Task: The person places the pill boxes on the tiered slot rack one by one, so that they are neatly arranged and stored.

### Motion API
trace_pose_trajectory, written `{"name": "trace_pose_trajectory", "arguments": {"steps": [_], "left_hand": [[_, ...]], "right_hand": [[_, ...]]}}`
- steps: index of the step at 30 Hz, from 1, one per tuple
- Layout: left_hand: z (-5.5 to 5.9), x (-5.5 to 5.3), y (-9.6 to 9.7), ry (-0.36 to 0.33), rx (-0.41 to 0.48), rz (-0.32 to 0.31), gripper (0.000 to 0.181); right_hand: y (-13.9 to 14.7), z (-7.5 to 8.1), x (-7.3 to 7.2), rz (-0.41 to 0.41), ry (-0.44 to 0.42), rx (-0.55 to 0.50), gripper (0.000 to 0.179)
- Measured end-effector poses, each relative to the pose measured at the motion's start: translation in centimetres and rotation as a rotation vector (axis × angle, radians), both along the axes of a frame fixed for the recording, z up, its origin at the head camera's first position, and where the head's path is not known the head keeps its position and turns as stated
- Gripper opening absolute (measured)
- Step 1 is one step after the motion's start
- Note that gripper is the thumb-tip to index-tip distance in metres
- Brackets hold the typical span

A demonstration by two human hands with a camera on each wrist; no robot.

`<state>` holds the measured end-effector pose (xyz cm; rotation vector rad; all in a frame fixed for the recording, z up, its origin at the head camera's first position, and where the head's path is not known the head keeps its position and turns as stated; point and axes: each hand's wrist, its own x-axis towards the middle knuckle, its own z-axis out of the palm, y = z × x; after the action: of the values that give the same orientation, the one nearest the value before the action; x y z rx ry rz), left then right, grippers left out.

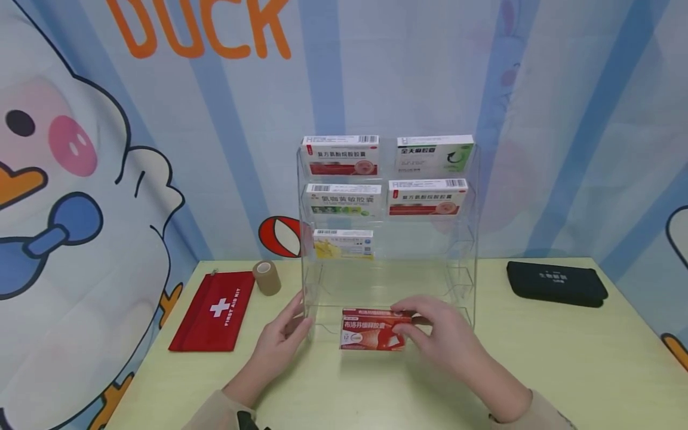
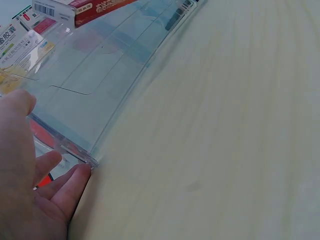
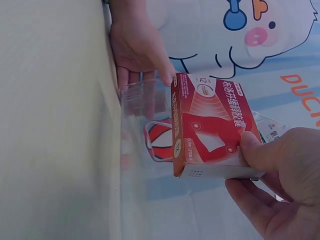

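Observation:
My right hand [image 1: 446, 334] pinches a red medicine box [image 1: 365, 334] between thumb and fingers, in front of the rack's lowest tier. The right wrist view shows the thumb on the printed face of the box [image 3: 215, 120]. At the lower left corner of the clear display rack [image 2: 100, 90], my left hand [image 1: 279, 334] holds the side edge, its thumb towards the front and fingers along the outside. Two red-and-white medicine boxes [image 1: 344, 156] [image 1: 427, 198], a green-and-white box [image 1: 435, 154], a white-green box [image 1: 344, 201] and a yellow-and-white box [image 1: 344, 245] stand in the upper tiers.
Left of the rack lie a red first aid pouch [image 1: 215, 322] and a roll of tan bandage [image 1: 267, 278]. A black zipped case [image 1: 556, 283] lies at the right back of the pale table [image 1: 564, 358]. Behind hangs a striped cartoon curtain [image 1: 398, 71].

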<state>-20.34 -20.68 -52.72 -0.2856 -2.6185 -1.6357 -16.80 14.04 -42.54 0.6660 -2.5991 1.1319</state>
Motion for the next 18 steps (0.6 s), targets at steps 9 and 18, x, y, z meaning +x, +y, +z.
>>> {"name": "trace_pose_trajectory", "arguments": {"steps": [9, 18], "left_hand": [[0.2, -0.1, -0.2, -0.009, 0.016, -0.014, 0.069], [0.1, 0.0, -0.2, 0.002, 0.011, -0.022, 0.069]], "right_hand": [[2.4, 4.2, -1.6, -0.055, 0.234, 0.022, 0.035], [4.4, 7.5, -3.1, -0.141, 0.423, -0.05, 0.037]]}}
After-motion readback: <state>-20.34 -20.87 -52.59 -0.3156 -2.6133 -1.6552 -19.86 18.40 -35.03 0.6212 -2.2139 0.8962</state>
